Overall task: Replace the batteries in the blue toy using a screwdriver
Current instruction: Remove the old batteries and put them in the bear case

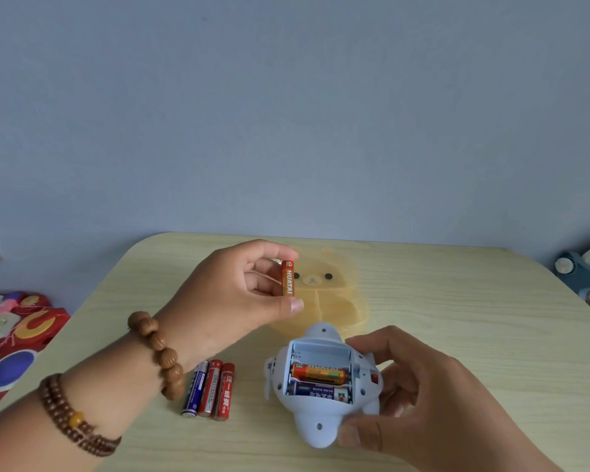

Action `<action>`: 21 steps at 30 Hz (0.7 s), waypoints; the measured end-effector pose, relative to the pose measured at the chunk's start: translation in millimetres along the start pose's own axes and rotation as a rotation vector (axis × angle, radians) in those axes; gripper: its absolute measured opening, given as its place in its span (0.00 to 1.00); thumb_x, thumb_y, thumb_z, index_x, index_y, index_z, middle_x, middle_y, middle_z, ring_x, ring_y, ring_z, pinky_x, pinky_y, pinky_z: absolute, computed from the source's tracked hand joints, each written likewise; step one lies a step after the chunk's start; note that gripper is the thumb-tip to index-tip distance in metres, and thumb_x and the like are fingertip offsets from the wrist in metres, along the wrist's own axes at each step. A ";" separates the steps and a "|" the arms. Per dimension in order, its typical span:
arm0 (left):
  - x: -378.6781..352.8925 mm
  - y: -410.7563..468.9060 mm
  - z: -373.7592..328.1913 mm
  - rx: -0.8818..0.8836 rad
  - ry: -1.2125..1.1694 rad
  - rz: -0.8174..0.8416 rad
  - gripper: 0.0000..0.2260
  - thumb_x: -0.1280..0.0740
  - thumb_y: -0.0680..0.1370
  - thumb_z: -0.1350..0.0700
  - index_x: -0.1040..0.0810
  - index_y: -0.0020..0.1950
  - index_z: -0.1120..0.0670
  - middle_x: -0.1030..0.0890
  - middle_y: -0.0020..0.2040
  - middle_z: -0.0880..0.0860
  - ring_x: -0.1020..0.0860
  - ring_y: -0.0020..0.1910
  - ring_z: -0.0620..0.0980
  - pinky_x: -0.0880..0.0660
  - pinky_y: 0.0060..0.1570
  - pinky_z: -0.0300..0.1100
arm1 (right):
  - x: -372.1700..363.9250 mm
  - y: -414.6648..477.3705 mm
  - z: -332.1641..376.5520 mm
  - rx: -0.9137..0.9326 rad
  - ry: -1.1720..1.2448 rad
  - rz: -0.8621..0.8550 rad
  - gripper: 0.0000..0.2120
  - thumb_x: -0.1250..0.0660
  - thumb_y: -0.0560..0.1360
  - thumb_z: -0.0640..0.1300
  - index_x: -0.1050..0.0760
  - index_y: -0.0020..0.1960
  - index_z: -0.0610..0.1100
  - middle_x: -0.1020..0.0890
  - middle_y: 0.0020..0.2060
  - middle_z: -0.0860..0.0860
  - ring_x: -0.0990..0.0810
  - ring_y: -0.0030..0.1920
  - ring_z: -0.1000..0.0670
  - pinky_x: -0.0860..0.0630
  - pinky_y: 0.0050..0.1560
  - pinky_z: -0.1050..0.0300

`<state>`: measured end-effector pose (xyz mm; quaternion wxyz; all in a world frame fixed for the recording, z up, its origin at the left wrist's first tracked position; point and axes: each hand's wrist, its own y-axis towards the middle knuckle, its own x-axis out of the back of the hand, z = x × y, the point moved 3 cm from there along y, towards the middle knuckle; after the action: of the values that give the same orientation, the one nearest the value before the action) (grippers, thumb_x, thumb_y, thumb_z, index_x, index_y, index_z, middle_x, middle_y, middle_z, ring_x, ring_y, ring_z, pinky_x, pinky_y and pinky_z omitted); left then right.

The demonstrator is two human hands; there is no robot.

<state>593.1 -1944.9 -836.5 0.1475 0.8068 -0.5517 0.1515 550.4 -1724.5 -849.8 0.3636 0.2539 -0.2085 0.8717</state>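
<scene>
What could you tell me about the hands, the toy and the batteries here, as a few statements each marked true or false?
1. The left hand pinches an orange battery held upright. True.
2. The blue toy has three batteries inside. False: two lie in its open compartment, and the far slot is empty.
3. Three loose batteries lie side by side on the table, to the left of the toy. True.
4. The right hand holds a screwdriver. False: it holds the blue toy, and no screwdriver shows.
</scene>
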 end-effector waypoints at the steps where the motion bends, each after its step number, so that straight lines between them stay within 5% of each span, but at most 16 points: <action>1: 1.1 2.5 0.3 -0.019 0.049 -0.006 0.22 0.20 0.69 0.59 0.19 0.58 0.44 0.15 0.49 0.48 0.14 0.42 0.42 0.21 0.42 0.29 | -0.1 0.1 -0.2 -0.003 0.002 0.002 0.25 0.15 0.59 0.51 0.22 0.51 0.63 0.14 0.38 0.62 0.20 0.31 0.62 0.27 0.35 0.74; 9: 10.3 18.1 6.6 -0.184 0.448 0.105 0.21 0.19 0.66 0.47 0.21 0.55 0.37 0.22 0.50 0.26 0.24 0.50 0.29 0.26 0.44 0.25 | 0.3 0.2 -0.2 -0.011 0.001 0.004 0.26 0.15 0.58 0.52 0.22 0.51 0.63 0.14 0.37 0.61 0.21 0.30 0.62 0.28 0.35 0.74; 13: 9.2 22.6 16.3 -0.206 0.531 0.140 0.20 0.20 0.65 0.41 0.18 0.55 0.39 0.19 0.50 0.36 0.25 0.53 0.34 0.25 0.46 0.32 | 0.3 1.1 -0.4 -0.012 -0.002 0.001 0.26 0.15 0.58 0.53 0.23 0.50 0.65 0.14 0.35 0.61 0.21 0.29 0.62 0.27 0.35 0.74; 18: 7.6 24.9 26.3 -0.222 0.544 0.184 0.19 0.24 0.64 0.37 0.18 0.53 0.40 0.19 0.54 0.37 0.21 0.52 0.37 0.19 0.48 0.42 | -0.3 2.7 0.6 -0.003 -0.014 -0.006 0.29 0.16 0.58 0.54 0.27 0.51 0.70 0.14 0.36 0.61 0.21 0.30 0.62 0.26 0.36 0.73; 21: 7.1 25.6 28.9 -0.244 0.539 0.197 0.15 0.23 0.66 0.39 0.17 0.50 0.40 0.20 0.56 0.36 0.21 0.53 0.37 0.19 0.48 0.40 | 0.0 2.4 0.6 -0.002 -0.018 -0.008 0.30 0.15 0.57 0.53 0.27 0.51 0.70 0.14 0.36 0.60 0.22 0.30 0.62 0.27 0.35 0.74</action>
<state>574.0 -1971.5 -858.1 0.3688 0.6565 -0.5825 0.3061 548.8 -1726.4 -849.7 0.3656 0.2622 -0.2116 0.8676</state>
